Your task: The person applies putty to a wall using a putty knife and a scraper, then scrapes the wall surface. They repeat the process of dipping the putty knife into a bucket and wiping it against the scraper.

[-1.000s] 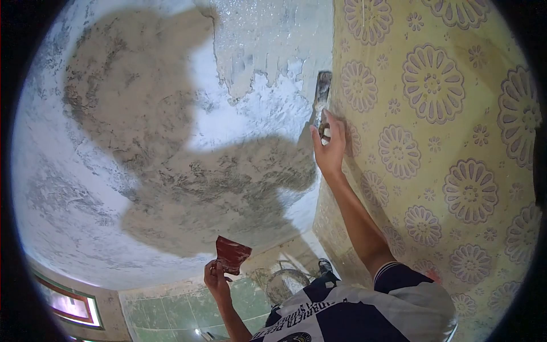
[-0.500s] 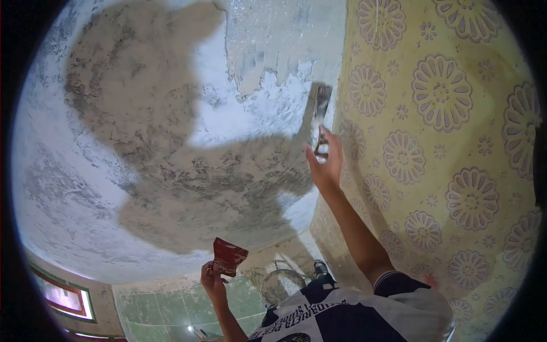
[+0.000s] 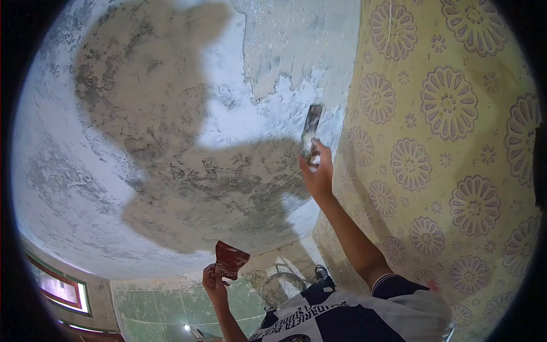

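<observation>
My right hand (image 3: 320, 171) is closed on the handle of a putty knife (image 3: 313, 121), whose metal blade points up in front of the rough grey and white wall (image 3: 245, 122). Whether the blade touches the wall I cannot tell. Low in the view, my left hand (image 3: 215, 284) grips a dark red, whitish-smeared spreader (image 3: 231, 260) by its lower edge. A smoother coat with a ragged lower edge (image 3: 285, 51) covers the wall's upper part.
Yellow wall with flower patterns (image 3: 433, 171) rises on the right. Green tiles (image 3: 151, 308) run along the bottom, with a red-framed window (image 3: 60, 288) at lower left. A round object (image 3: 282, 285) and a shoe (image 3: 322, 272) show near the bottom.
My right hand has moved down and slightly left with the putty knife. The walls sit slightly further right in view. My left hand holds the spreader nearly as before.
</observation>
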`<state>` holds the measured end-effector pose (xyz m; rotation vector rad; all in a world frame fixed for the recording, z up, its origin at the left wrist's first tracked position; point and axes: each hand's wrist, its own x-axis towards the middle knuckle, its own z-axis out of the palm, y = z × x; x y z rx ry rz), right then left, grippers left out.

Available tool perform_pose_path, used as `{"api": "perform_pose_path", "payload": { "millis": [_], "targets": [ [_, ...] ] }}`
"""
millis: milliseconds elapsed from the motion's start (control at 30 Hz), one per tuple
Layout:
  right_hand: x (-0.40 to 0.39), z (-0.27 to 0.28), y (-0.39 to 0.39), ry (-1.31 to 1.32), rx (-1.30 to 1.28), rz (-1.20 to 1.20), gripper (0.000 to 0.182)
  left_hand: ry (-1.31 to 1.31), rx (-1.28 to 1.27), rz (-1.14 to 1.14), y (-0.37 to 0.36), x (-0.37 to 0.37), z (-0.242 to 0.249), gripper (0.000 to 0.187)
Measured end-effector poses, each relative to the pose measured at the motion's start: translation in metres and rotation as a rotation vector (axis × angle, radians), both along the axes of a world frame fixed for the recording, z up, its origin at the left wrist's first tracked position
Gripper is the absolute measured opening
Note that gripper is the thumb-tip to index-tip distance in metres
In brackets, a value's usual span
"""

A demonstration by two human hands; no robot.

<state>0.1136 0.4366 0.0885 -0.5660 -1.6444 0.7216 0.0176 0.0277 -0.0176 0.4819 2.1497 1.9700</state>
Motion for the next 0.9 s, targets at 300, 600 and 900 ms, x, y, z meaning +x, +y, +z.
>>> {"api": "perform_pose_path", "payload": {
  "millis": [300, 600, 900],
  "targets": [
    [0.012, 0.032, -0.004, 0.038, 0.007, 0.025, 0.055, -0.007, 0.031, -0.023, 0.004, -0.006, -0.002, 0.017],
    [0.006, 0.085, 0.015, 0.089, 0.017, -0.017, 0.054, -0.013, 0.006, -0.003, 0.006, -0.003, 0.001, 0.016],
    [0.031, -0.12, -0.05, -0.208, 0.041, -0.013, 0.054, 0.009, -0.041, 0.023, -0.002, 0.001, 0.007, 0.015]
  ]
}}
